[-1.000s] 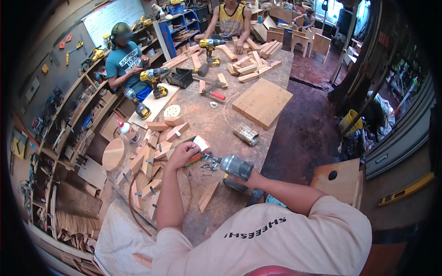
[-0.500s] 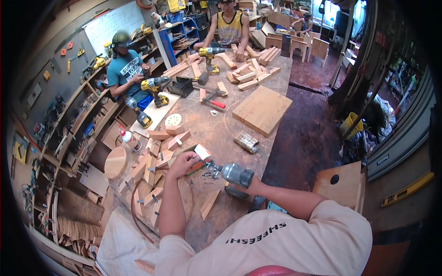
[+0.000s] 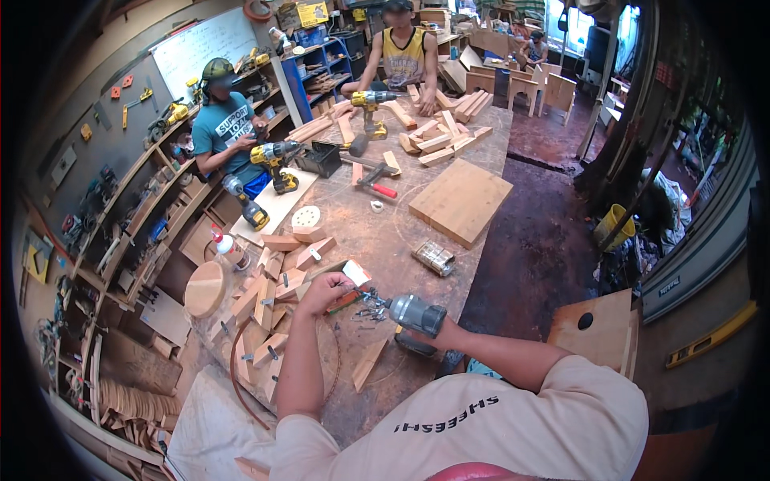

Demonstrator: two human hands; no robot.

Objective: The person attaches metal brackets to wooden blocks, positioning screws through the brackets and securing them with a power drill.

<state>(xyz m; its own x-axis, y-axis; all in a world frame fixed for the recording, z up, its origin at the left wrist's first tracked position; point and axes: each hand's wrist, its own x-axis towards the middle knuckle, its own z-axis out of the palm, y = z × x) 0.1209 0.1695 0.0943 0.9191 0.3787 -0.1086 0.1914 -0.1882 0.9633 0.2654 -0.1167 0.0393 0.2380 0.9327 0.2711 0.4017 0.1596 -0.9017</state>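
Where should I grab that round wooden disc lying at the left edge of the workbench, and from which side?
Grip the round wooden disc by its rim, coming from the left, where it appears to overhang the workbench edge. It lies flat, so fingers likely cannot get under it elsewhere, and wooden blocks crowd its right side. The glue bottle stands just behind it, so stay low.

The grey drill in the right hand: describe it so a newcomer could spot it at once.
Start at the long workbench and come to its near end. There the right hand holds the grey drill, pointing left towards the left hand. The other drills are yellow.
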